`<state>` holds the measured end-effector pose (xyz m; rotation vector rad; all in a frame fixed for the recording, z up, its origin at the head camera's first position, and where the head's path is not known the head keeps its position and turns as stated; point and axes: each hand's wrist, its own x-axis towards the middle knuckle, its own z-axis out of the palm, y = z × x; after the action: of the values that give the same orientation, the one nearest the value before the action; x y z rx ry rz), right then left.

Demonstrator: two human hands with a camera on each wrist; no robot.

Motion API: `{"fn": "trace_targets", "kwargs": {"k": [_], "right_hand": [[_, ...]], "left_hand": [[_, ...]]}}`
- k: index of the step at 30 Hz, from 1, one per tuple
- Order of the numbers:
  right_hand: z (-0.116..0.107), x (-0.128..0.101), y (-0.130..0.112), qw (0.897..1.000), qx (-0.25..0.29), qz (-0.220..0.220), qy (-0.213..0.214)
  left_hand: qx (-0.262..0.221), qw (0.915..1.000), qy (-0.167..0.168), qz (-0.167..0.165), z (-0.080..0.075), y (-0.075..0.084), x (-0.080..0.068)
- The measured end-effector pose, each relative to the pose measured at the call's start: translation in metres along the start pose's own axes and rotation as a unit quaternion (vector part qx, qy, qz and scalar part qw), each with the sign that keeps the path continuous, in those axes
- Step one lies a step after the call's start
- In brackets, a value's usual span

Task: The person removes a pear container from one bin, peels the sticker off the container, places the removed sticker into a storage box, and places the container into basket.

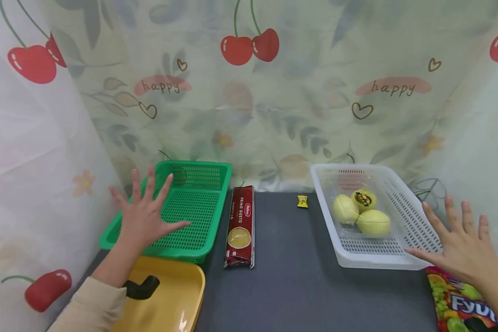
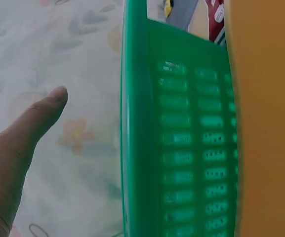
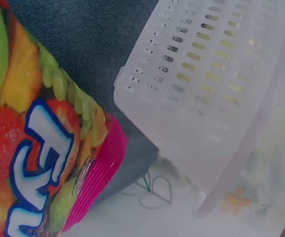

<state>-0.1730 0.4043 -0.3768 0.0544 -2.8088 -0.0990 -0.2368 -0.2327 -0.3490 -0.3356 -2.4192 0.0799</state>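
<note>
My left hand (image 1: pixel 144 220) is held up with fingers spread, overlapping the green basket (image 1: pixel 191 207) in the head view. In the left wrist view one of its fingers (image 2: pixel 38 116) points past the basket's green wall (image 2: pixel 137 123). On the other side my right hand (image 1: pixel 466 246) also has its fingers spread, beside the white basket (image 1: pixel 344 260). Both hands hold nothing. Inside the white basket lie three pale yellow-green round fruits (image 1: pixel 373 222) in clear wrapping, one with a black label. A colourful fruit-printed candy bag (image 1: pixel 460 299) lies below the right hand.
Between the baskets, a red spaghetti packet (image 1: pixel 240 226) lies lengthwise on the dark grey table (image 1: pixel 290 286). A small yellow wrapped candy (image 1: pixel 302 201) sits near the back. At front left is a yellow tray (image 1: pixel 182 295). Cherry-printed sheets (image 1: pixel 274 133) enclose the back and sides.
</note>
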Motion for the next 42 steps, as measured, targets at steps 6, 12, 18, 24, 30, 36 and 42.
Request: {"fn": "trace_targets", "kwargs": {"k": [6, 12, 18, 24, 30, 36, 42], "right_hand": [[0.001, 0.005, 0.003, 0.999, 0.034, 0.002, -0.010], [0.003, 0.011, 0.008, 0.991, 0.128, 0.000, -0.039], [0.003, 0.017, 0.011, 0.980, 0.188, -0.003, -0.063], [0.002, 0.021, 0.016, 0.965, 0.249, -0.031, -0.078], [-0.005, 0.025, 0.013, 0.949, 0.294, -0.040, -0.108], [-0.011, 0.030, 0.006, 0.938, 0.302, -0.041, -0.165], [-0.008, 0.033, 0.003, 0.920, 0.329, -0.038, -0.209]], "left_hand": [[-0.017, 0.9994, -0.024, 0.019, 0.005, 0.015, 0.011], [-0.032, 0.9977, -0.039, 0.045, 0.012, 0.043, 0.029], [-0.052, 0.9934, -0.079, 0.064, 0.013, 0.077, 0.049], [-0.084, 0.9879, -0.101, 0.083, 0.014, 0.113, 0.067], [-0.107, 0.9837, -0.104, 0.101, 0.016, 0.151, 0.082], [-0.160, 0.9709, -0.155, 0.090, 0.013, 0.191, 0.095], [-0.250, 0.9487, -0.182, 0.067, 0.013, 0.223, 0.096]]}}
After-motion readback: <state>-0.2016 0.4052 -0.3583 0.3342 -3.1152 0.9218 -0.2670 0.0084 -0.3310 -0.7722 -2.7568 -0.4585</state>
